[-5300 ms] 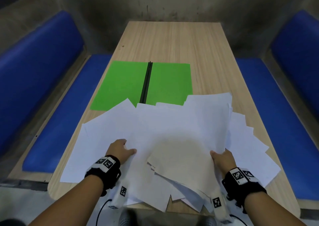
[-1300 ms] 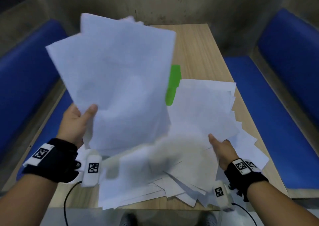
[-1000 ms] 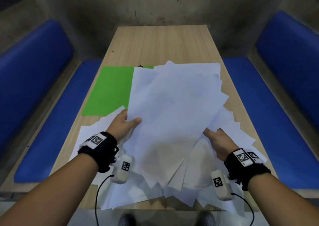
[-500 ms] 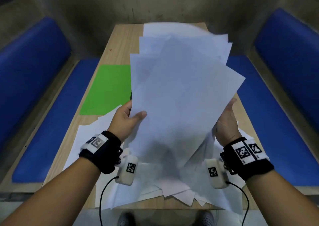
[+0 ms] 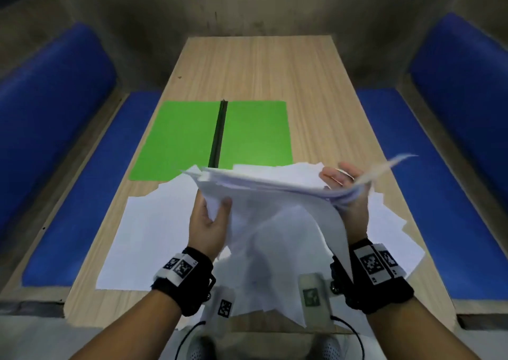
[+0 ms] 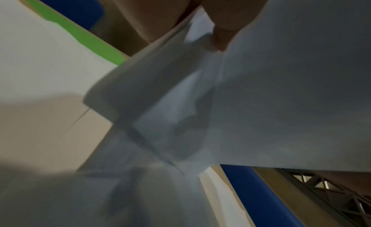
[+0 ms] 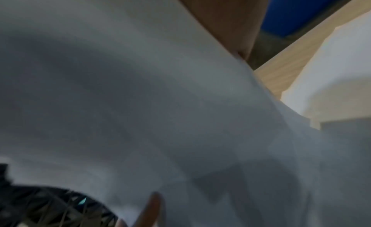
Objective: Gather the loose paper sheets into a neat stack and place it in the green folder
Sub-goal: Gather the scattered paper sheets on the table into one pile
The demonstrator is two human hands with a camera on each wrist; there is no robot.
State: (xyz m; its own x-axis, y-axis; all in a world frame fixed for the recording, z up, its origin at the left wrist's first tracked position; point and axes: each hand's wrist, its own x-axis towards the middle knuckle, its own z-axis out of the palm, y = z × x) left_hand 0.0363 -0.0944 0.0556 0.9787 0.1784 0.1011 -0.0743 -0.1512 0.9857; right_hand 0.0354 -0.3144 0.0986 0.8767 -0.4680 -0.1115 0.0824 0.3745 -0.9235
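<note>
I hold an uneven bundle of white paper sheets [image 5: 264, 186] above the table, tipped nearly edge-on to the head view. My left hand [image 5: 210, 219] pinches its left corner, thumb on the near side. My right hand [image 5: 349, 192] grips the right edge, fingers curled over the top. The same sheets [image 6: 281, 103] fill the left wrist view, with the thumb [image 6: 222, 35] pressed on them, and the sheets [image 7: 140, 103] blur across the right wrist view. The green folder [image 5: 178, 139] lies open and flat beyond the bundle, with a black spine [image 5: 218, 137]. Loose sheets [image 5: 154, 238] remain spread on the table.
The wooden table [image 5: 261, 68] runs away from me between two blue benches [image 5: 82, 194], [image 5: 428, 183]. More loose sheets [image 5: 390, 230] fan out toward the table's right edge. A concrete wall closes the far end.
The bundle, upright and hiding most of the folder half a second ago, has tipped down toward flat and dropped lower. The whole folder shows again.
</note>
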